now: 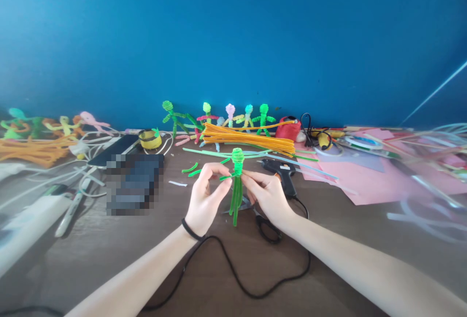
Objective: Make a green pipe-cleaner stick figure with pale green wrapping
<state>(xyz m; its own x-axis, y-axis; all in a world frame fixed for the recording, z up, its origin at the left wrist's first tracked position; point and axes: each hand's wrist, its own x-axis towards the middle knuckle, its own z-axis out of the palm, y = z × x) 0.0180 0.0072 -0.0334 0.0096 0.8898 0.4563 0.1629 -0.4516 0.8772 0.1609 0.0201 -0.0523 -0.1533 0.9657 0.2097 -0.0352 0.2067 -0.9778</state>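
A green pipe-cleaner figure (238,161) with a coiled head and long hanging legs is upright in the middle, above the table. My left hand (207,193) pinches a short green piece at the figure's left side between thumb and forefinger. Opposite it, my right hand (268,193) is closed on the figure just below the head; its fingertips are partly hidden behind the body. Beneath the hands lie scissors (269,229) with black handles, their blades partly covered by the figure and my right hand. Short green pipe-cleaner pieces (190,168) lie beyond my left hand.
A black glue gun (286,173) lies right of my hands, its cord (233,278) looping across the front. Behind are a bundle of orange pipe cleaners (248,139) and several finished figures (229,112) against the blue wall. Phones (136,180) lie left, pink paper (372,180) right.
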